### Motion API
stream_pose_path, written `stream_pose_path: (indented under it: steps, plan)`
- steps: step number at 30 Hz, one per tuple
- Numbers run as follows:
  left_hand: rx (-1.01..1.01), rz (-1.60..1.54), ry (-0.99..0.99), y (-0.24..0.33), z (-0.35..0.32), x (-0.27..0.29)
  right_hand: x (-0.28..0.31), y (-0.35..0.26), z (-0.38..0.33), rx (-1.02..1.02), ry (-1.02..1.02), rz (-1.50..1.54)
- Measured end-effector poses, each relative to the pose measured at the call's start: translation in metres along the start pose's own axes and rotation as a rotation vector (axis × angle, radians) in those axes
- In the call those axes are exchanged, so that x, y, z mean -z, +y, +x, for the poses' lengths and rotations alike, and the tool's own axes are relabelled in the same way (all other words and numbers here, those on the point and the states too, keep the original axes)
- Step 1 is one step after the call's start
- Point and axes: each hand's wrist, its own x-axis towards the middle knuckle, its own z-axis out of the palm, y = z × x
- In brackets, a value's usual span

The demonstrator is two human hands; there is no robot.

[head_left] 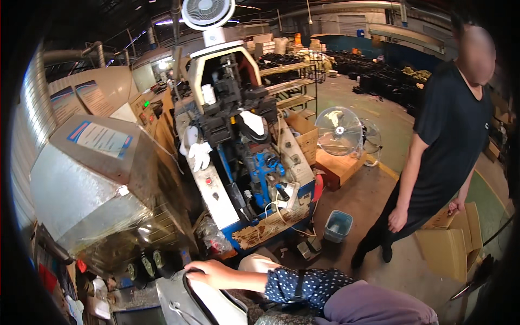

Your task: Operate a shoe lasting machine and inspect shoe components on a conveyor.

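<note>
Fingers [196,269] of one hand curled over rim of grey shoe upper [189,300], steadying it low by the metal hood [92,184] | other hand unseen | bystander [444,146] stands well apart, right.

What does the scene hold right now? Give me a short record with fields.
Right hand: fingers curled over the rim of a grey shoe upper
Left hand: not in view
Ahead: shoe machine with a white piece clamped in it
On machine's side: white gloves
Floor: small blue bin, fan, flattened cardboard
Bystander: person in black, standing at right
</note>
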Motion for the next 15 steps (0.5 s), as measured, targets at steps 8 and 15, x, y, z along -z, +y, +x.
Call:
stream_pose_path:
  steps: [8,15]
  plan:
    - [-0.117,-0.479,-0.044,0.004,0.084,-0.063,-0.009,0.06,-0.053,0.13,-0.134,0.071]
    - [-0.147,-0.229,0.206,-0.047,0.121,-0.064,-0.035,0.107,-0.124,-0.372,-0.118,0.436]
